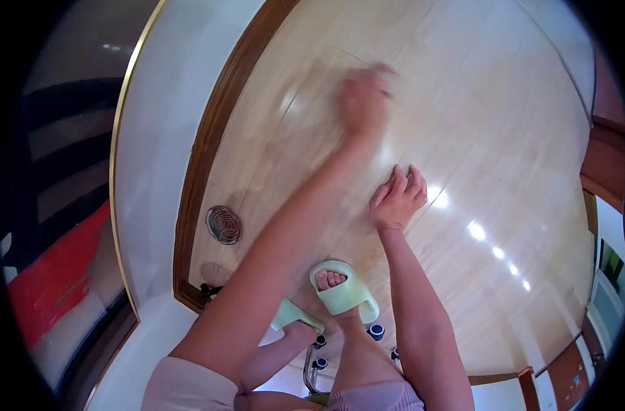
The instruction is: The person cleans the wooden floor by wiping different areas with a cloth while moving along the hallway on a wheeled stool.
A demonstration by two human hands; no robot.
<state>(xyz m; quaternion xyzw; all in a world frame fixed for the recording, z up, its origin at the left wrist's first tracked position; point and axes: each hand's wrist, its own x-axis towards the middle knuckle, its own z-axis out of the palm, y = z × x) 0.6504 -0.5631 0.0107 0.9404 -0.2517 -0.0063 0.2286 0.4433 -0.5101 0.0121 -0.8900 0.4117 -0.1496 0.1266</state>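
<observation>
My left hand [364,99] is stretched out over the pale wood-look floor [490,116], blurred by motion; a small dark thing shows at its fingertips, too smeared to name. Nearer to me and to the right, my right hand [400,197] hangs over the floor with its fingers slightly bent and apart, holding nothing. Below the hands, a foot wears a light green slipper [346,294]. A second green slipper [288,315] is partly hidden behind my left forearm.
A round coiled object [224,225] lies on the floor at the left, near the brown wooden skirting [203,147]. Chair casters [375,331] stand behind the slippers. Reddish-brown furniture [605,161] is at the right edge.
</observation>
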